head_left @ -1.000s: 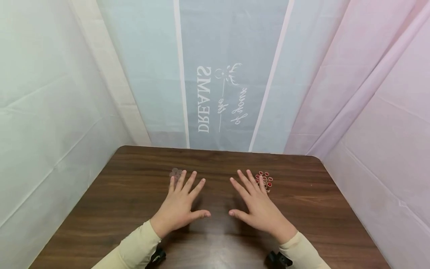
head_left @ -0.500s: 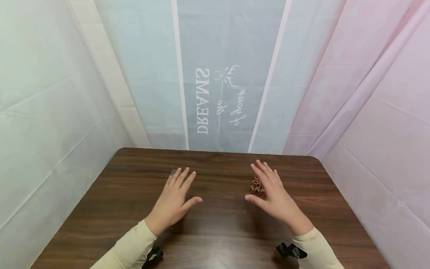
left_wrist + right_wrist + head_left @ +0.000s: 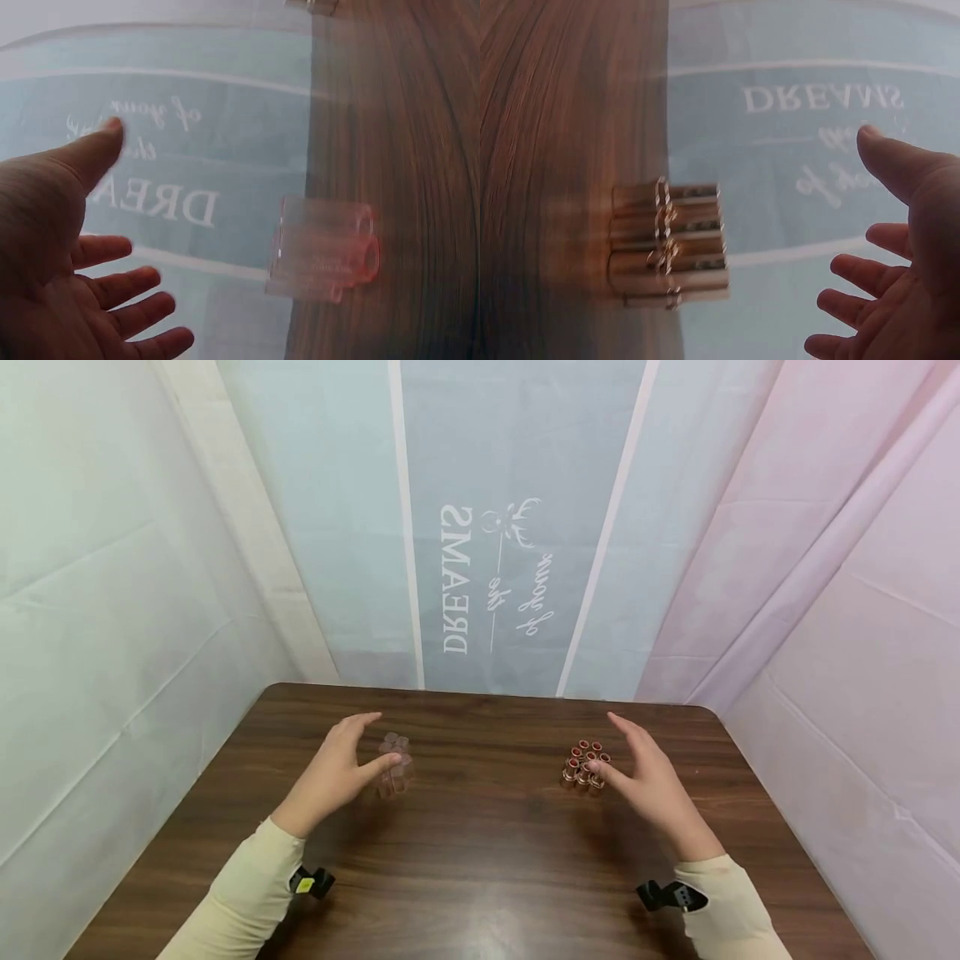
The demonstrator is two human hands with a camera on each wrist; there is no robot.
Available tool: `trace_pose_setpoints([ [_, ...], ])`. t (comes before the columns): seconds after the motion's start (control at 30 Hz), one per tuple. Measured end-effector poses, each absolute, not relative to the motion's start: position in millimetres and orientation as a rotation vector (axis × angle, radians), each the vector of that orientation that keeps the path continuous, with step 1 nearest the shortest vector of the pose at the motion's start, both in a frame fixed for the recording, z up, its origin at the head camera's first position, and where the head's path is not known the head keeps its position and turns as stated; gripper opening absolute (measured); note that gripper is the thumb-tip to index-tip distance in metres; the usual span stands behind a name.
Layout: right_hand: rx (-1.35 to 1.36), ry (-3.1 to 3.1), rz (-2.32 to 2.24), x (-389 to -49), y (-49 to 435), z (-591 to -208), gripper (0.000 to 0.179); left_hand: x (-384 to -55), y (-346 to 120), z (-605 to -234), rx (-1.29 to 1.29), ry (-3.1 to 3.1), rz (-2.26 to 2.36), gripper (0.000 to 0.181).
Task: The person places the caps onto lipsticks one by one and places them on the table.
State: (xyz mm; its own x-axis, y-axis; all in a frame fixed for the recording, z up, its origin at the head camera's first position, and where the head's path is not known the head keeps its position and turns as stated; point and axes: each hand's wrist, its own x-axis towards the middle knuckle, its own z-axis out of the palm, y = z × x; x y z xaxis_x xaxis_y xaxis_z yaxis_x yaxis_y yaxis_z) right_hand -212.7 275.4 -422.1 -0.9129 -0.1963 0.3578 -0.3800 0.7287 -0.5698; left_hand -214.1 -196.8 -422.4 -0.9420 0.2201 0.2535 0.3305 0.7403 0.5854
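Observation:
On the left of the table, several clear, pinkish cylinders (image 3: 400, 780) stand upright in a tight cluster. My left hand (image 3: 330, 777) is beside them, its thumb overlapping them in the head view; fingers are extended and the palm turns inward. To the right stands a group of gold tubes (image 3: 572, 773) with red showing in their round tops, like lipstick tubes. Just right of these is my right hand (image 3: 654, 785), thumb apart from the fingers. Both wrist views show a gap between each palm and the clear cylinders (image 3: 322, 251) or gold tubes (image 3: 667, 247). Neither hand holds anything.
A dark wood-grain table (image 3: 480, 835) with rounded far corners carries both clusters. Behind it hangs a pale blue cloth (image 3: 517, 443) with mirrored white lettering. White cloth walls (image 3: 112, 635) close in the sides. Black straps (image 3: 671, 896) sit at both wrists.
Both hands, earlier spread palm down over the table and partly covering the clusters, have moved outward and turned palms inward. Both clusters now show more fully and stand where they were.

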Motion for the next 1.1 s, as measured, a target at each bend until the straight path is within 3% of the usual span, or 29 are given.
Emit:
trace_pose_setpoints([
  [0.57,0.196,-2.744,1.099,-231.7,318.2,-453.2,0.059,-222.3,-204.9,-445.3,-0.227,-3.095,-0.918,0.039],
  [1.1,0.172,-2.835,1.130,-241.7,317.7,-490.2,0.042,-221.5,-199.5,-449.1,-0.268,-3.058,-0.867,0.019],
])
